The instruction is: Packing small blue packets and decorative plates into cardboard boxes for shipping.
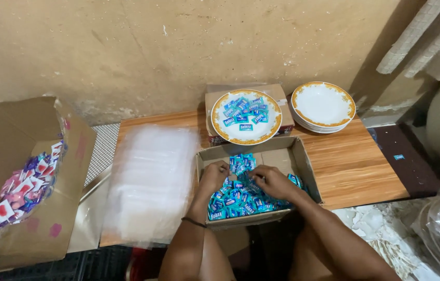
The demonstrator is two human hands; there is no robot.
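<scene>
Blue sachets (241, 200) in box (303, 166), both hands' grip closed on sachets: L (215, 174), R (272, 181), plate (246, 136) behind

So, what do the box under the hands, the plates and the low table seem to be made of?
The box looks like plain brown cardboard: matte, with folded flaps. The plates seem to be glazed ceramic or perhaps melamine, glossy white with gold-patterned rims. The table shows a wood-grain surface, possibly laminate. Both hands rest among small blue wrapped sweets, likely in plastic film.
</scene>
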